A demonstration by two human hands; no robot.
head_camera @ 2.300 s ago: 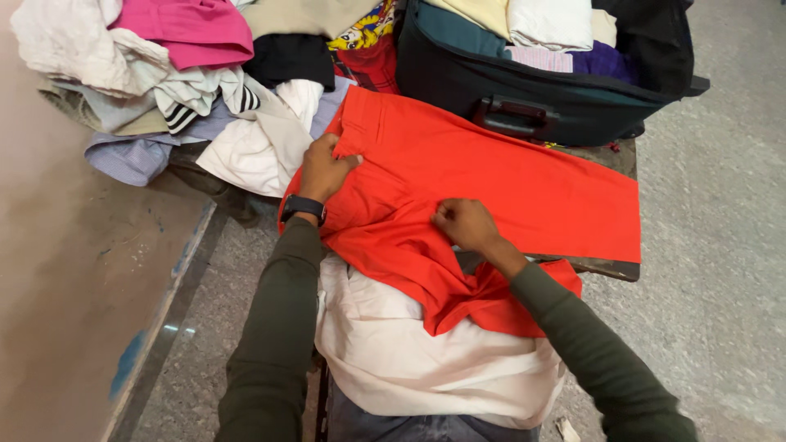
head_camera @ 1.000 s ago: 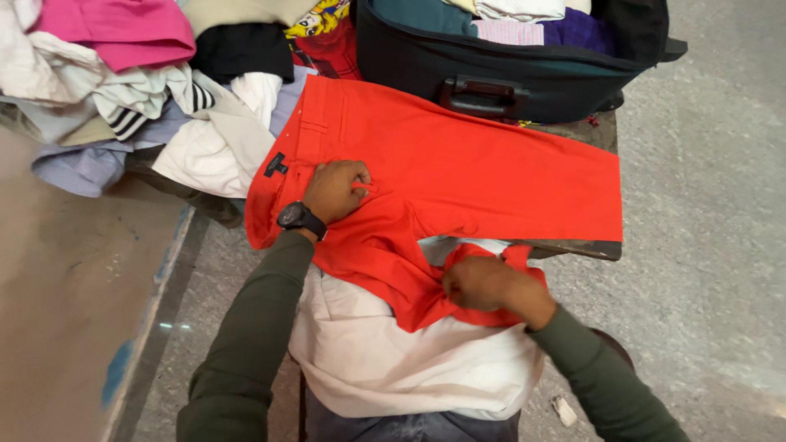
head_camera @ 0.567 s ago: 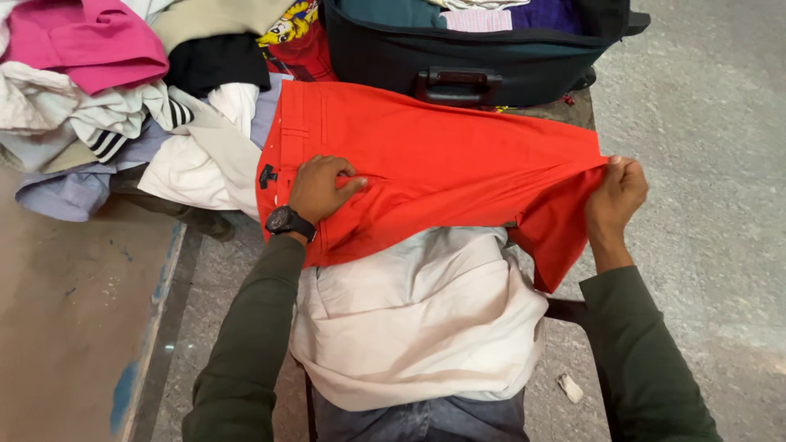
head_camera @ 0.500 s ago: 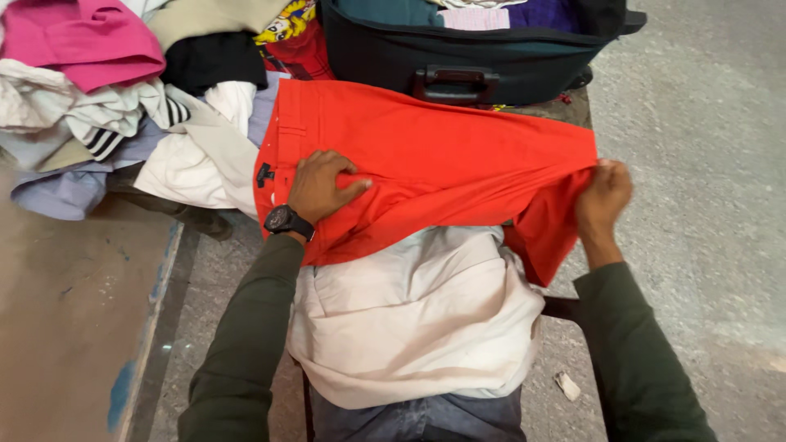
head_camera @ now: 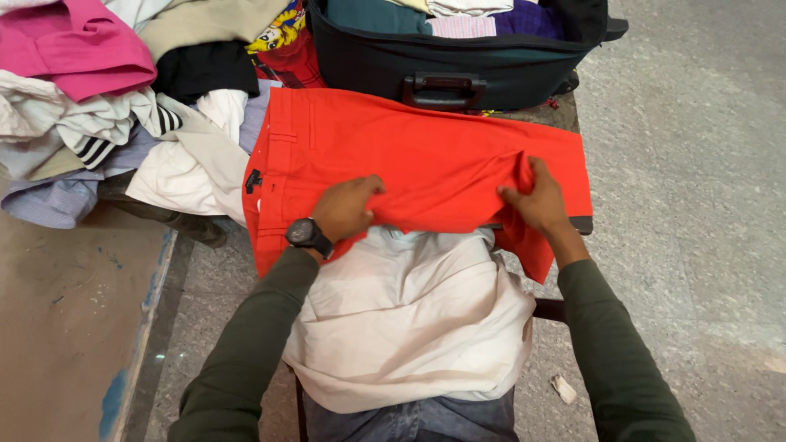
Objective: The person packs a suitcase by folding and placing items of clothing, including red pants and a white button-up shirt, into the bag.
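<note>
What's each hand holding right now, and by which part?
Both hold the red trousers. Left hand has its grip on the near folded edge below the waistband; right hand pinches the fabric near the leg end.

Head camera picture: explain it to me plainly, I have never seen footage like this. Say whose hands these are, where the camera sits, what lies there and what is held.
The camera is worn on a person's head and looks down at their own two bare hands. The left hand, with a black wristwatch, and the right hand both grip the near edge of red trousers spread flat on a small table. Behind lies an open dark suitcase packed with folded clothes. To the left is a loose pile of clothes. A cream garment covers the person's lap.
</note>
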